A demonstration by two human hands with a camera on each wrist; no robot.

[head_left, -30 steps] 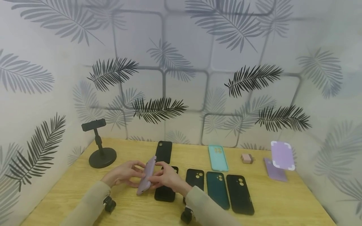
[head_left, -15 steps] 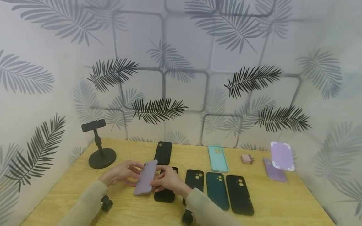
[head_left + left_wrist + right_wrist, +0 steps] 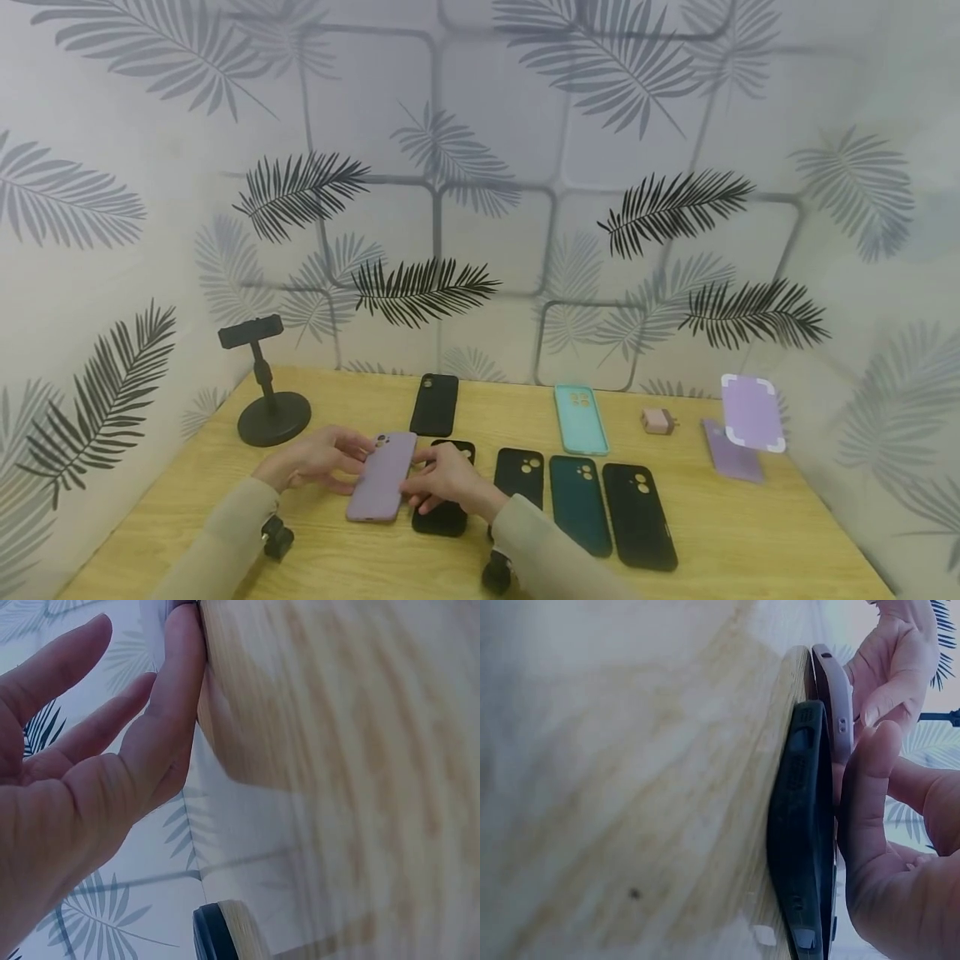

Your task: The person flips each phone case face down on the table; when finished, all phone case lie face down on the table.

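Observation:
A purple phone case (image 3: 382, 477) lies back up on the wooden table, its camera end pointing away from me. My left hand (image 3: 326, 458) is at its left edge, fingers fairly straight and thumb apart; the left wrist view shows the fingertips (image 3: 184, 637) against it. Along the right edge, fingers of my right hand (image 3: 447, 479) touch the case. Under that hand lies a black phone case (image 3: 441, 518), partly hidden; in the right wrist view its dark side (image 3: 799, 825) stands close beside the purple one.
Another black case (image 3: 435, 406) lies farther back. To the right are a black case (image 3: 519, 475), a dark green case (image 3: 579, 504), a black case (image 3: 640, 517) and a turquoise case (image 3: 581, 419). A charger plug (image 3: 657, 421), purple stand (image 3: 752, 414) and black phone stand (image 3: 273, 417) stand around.
The purple case was tilted up on edge between both hands; it has turned down flat onto the table, its back now facing up. The left hand has shifted slightly left.

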